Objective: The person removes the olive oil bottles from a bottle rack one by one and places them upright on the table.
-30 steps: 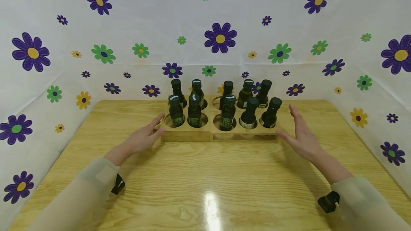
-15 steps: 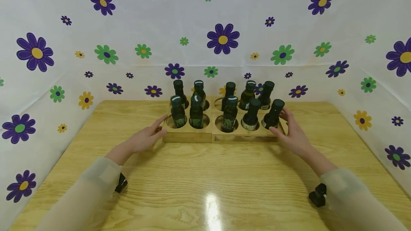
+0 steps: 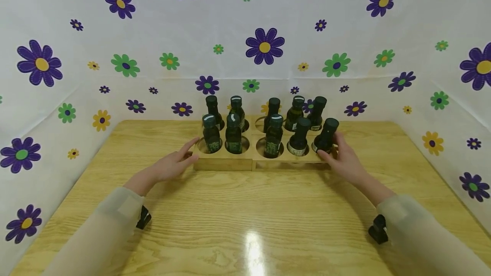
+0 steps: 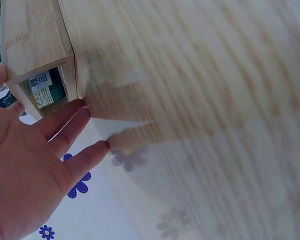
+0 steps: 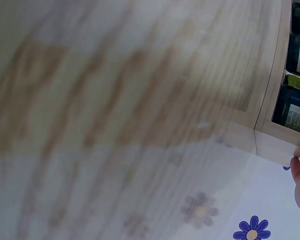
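Note:
A low wooden rack (image 3: 230, 163) holds several dark green bottles (image 3: 273, 137) in round holes. My left hand (image 3: 172, 165) lies flat against the rack's left end; in the left wrist view its straight fingers (image 4: 70, 127) touch the rack (image 4: 32, 35) at its lower corner. My right hand (image 3: 343, 159) curls round the rack's right end, with the thumb in front and the fingers behind, close to the tilted front-right bottle (image 3: 326, 135). In the right wrist view a fingertip (image 5: 299, 167) sits at the rack's (image 5: 270, 90) corner, and bottle labels (image 5: 295, 112) show through its open side.
The rack stands towards the back of a light wooden table (image 3: 245, 208). White cloth with purple, green and yellow flowers (image 3: 264, 46) walls in the back and both sides. Bare tabletop lies between my forearms, and a black camera (image 3: 377, 229) hangs at each wrist.
My right hand moved left from beside the rack and closed on its right end. The left hand slid slightly forward against the left end. The rack has stayed put.

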{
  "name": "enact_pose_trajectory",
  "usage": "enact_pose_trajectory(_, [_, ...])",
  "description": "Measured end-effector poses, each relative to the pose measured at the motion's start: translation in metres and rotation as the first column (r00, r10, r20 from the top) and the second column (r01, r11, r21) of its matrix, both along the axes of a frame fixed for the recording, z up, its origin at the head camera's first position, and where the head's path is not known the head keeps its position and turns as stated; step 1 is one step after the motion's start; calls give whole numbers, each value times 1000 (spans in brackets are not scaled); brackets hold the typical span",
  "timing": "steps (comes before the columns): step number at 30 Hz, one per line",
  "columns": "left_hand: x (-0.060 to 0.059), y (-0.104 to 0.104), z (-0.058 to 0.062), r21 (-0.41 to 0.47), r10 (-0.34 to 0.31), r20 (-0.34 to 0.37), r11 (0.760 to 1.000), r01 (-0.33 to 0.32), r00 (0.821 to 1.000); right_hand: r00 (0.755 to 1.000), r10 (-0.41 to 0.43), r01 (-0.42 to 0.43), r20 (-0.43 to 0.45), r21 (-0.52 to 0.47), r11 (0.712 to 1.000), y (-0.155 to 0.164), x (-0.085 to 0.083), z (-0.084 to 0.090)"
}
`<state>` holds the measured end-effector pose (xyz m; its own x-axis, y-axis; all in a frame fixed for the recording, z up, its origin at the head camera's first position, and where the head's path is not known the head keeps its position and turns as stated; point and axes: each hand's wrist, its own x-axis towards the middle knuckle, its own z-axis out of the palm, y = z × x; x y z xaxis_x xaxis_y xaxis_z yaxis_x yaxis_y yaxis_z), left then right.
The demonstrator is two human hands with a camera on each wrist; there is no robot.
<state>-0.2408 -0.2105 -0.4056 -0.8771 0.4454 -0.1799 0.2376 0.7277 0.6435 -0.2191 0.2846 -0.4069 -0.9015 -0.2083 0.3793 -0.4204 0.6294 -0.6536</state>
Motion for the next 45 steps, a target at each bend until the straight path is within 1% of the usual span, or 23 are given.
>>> enact_pose_trajectory(6, [3,-5,3,0,0,-9,1000,0,1000,1000,-2,2,17,-4,1000,-6,-5,4])
enact_pose_trajectory(11, [2,-4,5,18,2,9,1000,-2,1000,998,-12,13,54,-6,1000,-5,-6,7])
enact_pose_trajectory(15, [2,0,5,34,-1,26,999,1,1000,997,-24,24,74,-3,1000,-3,-3,10])
enact_pose_trajectory(22, [2,1,4,40,-9,30,999,8,1000,1000,-7,6,-14,-21,1000,-1,-1,21])
enact_pose_trajectory(27, [1,2,4,47,-23,31,999,22,999,998,-13,11,-65,-39,999,2,1,34])
enact_pose_trajectory(31, [1,2,5,47,-20,39,999,18,999,996,-16,13,-91,-34,999,3,5,45])
enact_pose_trajectory(37, [2,2,4,51,-14,45,999,12,999,994,-59,56,-89,-42,998,11,11,57])
enact_pose_trajectory(42, [1,2,4,57,-13,50,998,10,999,993,-101,96,-68,-69,993,24,11,63])
enact_pose_trajectory(45, [1,1,4,63,-14,52,998,11,999,991,-124,120,-51,-63,991,32,9,65])
